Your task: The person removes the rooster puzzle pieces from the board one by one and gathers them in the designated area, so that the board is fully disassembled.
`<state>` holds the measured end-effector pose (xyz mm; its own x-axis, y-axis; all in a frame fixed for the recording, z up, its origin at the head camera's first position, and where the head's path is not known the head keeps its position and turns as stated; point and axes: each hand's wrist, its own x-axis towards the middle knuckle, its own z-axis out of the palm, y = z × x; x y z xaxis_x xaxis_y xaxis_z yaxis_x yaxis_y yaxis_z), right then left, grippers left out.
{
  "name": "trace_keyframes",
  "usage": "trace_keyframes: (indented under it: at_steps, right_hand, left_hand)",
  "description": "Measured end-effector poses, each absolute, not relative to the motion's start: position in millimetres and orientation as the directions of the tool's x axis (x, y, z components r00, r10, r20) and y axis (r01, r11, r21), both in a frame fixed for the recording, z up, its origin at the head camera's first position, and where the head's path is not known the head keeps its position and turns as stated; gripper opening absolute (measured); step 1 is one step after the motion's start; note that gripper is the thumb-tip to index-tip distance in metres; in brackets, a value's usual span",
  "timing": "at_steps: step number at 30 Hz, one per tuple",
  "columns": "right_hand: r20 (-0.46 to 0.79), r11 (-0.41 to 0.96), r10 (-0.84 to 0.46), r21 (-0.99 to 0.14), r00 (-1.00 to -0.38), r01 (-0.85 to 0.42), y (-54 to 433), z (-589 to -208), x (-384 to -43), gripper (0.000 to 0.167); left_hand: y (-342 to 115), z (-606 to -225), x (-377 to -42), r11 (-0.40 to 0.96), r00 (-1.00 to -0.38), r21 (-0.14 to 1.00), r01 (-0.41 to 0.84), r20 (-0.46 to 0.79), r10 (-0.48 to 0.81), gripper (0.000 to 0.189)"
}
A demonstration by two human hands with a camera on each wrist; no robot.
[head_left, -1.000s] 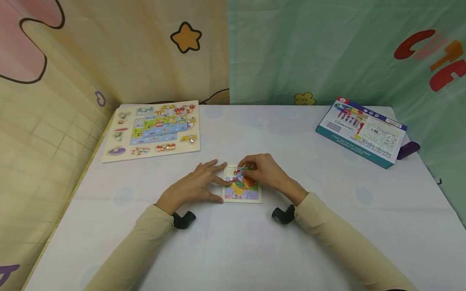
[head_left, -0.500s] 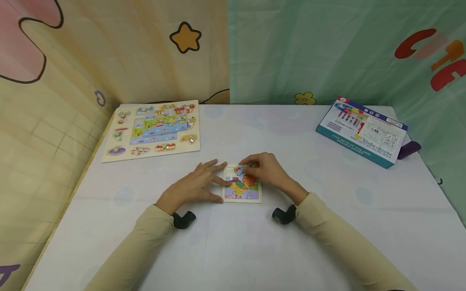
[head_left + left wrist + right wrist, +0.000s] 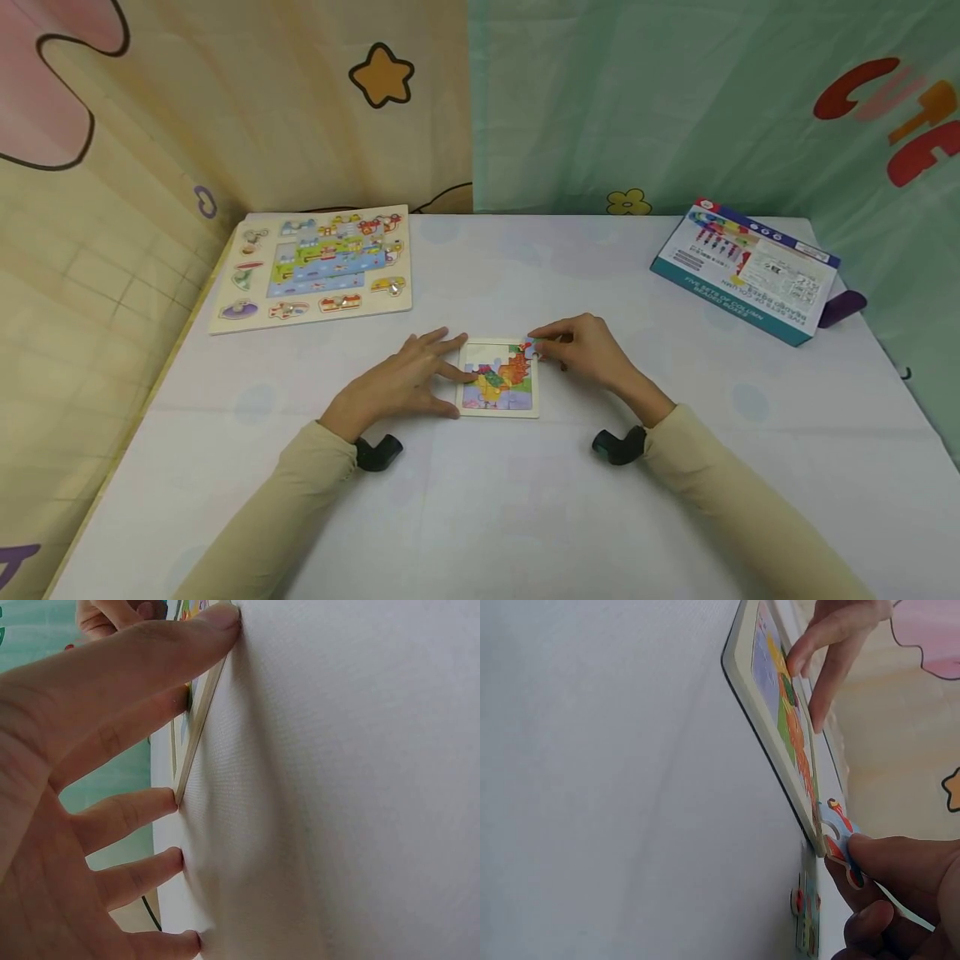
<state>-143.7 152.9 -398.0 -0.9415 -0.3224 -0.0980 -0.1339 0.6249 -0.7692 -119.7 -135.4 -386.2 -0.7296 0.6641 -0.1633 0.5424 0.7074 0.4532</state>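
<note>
A small framed jigsaw puzzle lies flat on the white table. Colourful pieces fill its lower part and right side, while bare pale backing shows at the upper left. My left hand spreads its straight fingers at the frame's left side, one fingertip resting on the pieces. In the left wrist view, the thumb presses at the frame's edge. My right hand pinches a blue and red puzzle piece between thumb and fingers. That piece is held at the frame's upper right corner, tilted in the right wrist view.
At the back left lies a large wooden peg puzzle board with flat picture puzzles on it. A bead-set box stands at the back right, with a dark purple object by its corner. Printed curtains hang behind the table.
My right hand has lifted the blue and red puzzle piece from the puzzle's upper middle and carried it right, to the corner. The left hand has stayed in place.
</note>
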Motion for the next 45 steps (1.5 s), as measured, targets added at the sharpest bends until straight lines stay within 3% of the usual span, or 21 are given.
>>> trace_keyframes:
  at_steps: [18, 45]
  right_hand:
    - [-0.117, 0.682, -0.206, -0.729, -0.971, -0.057, 218.5, -399.2, -128.8, 0.023]
    - [-0.081, 0.764, -0.147, -0.643, -0.986, -0.061, 218.1, -397.8, -129.7, 0.017]
  left_hand:
    - [-135.6, -386.5, -120.5, 0.717, -0.728, 0.455, 0.529, -0.191, 0.658, 0.056]
    - [-136.1, -386.9, -120.3, 0.702, -0.723, 0.477, 0.530, -0.179, 0.667, 0.055]
